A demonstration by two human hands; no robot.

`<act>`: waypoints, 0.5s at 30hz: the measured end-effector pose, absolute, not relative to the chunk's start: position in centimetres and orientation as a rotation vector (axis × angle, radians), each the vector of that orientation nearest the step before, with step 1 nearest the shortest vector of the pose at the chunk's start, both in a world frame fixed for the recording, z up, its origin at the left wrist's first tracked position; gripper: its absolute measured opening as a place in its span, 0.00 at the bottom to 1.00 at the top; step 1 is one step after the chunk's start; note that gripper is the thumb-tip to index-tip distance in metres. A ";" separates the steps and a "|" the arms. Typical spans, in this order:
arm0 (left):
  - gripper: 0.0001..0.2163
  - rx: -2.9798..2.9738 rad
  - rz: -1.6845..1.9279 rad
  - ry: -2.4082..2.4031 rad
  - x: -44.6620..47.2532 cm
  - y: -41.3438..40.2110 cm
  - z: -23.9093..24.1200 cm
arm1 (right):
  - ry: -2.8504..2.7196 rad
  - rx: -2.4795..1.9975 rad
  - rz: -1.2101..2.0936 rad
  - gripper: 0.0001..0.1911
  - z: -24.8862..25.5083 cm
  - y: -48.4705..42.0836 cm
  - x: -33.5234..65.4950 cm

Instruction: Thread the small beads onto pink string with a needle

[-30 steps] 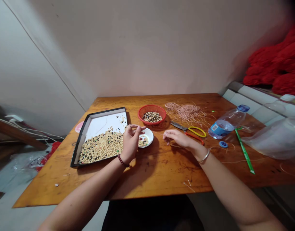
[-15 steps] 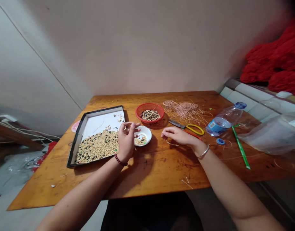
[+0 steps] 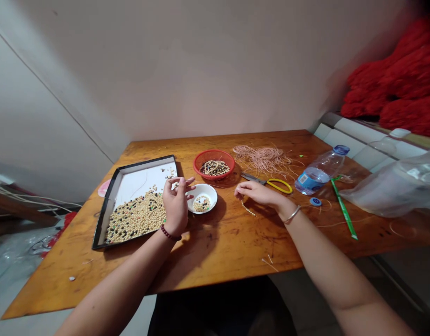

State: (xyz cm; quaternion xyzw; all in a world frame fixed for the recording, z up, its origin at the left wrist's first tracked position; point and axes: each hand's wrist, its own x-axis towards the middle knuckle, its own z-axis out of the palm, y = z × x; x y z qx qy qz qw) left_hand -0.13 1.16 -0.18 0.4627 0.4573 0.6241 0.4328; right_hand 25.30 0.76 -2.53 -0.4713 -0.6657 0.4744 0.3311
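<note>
My left hand [image 3: 174,203] hovers between a black-rimmed tray [image 3: 103,217] of tan and dark beads and a small white dish [image 3: 210,193] holding a few beads. Its thumb and forefinger are pinched together on something too thin to make out, and the other fingers are spread. My right hand [image 3: 257,193] rests on the wooden table [image 3: 218,238] to the right of the dish. Its fingers are curled down on a short strand of tan beads [image 3: 249,209] that trails toward me.
A red basket [image 3: 200,161] of beads stands behind the dish. Further right are a heap of pink cord [image 3: 262,156], yellow-handled scissors [image 3: 279,185], a lying water bottle [image 3: 314,176], its blue cap [image 3: 315,201], a green stick [image 3: 344,210] and a clear plastic bag [image 3: 393,186]. Red yarn [image 3: 404,88] is piled at the right.
My left hand has drawn back from over the white dish toward the tray. My right hand has shifted slightly left, and more of the bead strand shows beneath it.
</note>
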 end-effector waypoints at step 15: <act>0.12 1.438 1.465 1.158 0.4 1.3 -0.1 | -1.662 -1.453 0.766 0.12 0.5 -3.1 26.8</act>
